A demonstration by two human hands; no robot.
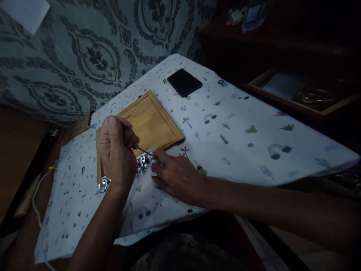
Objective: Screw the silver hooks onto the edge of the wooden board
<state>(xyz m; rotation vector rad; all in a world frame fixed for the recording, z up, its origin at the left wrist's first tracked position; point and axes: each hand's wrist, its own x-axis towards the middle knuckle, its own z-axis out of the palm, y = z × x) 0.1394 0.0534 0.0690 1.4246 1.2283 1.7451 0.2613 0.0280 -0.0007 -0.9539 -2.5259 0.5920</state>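
My left hand (117, 145) is closed in a fist around a screwdriver (143, 150), its handle mostly hidden in the palm. The thin shaft points right, its tip close to the fingertips of my right hand (177, 175). Those fingers are bent and pinch at a shiny metal hook strip (143, 162) on the near edge of a wooden framed panel (152, 120). More metal hooks (104, 183) show at the panel's left corner, below my left wrist. Whether a screw sits under the tip is hidden.
A flat black rectangular object (184, 82) lies beyond the panel on the printed white tablecloth (225, 124). A pale cord (35, 203) hangs along the left edge. At the right stands an open drawer (299, 90) with things inside. A patterned wall covering (96, 56) rises behind.
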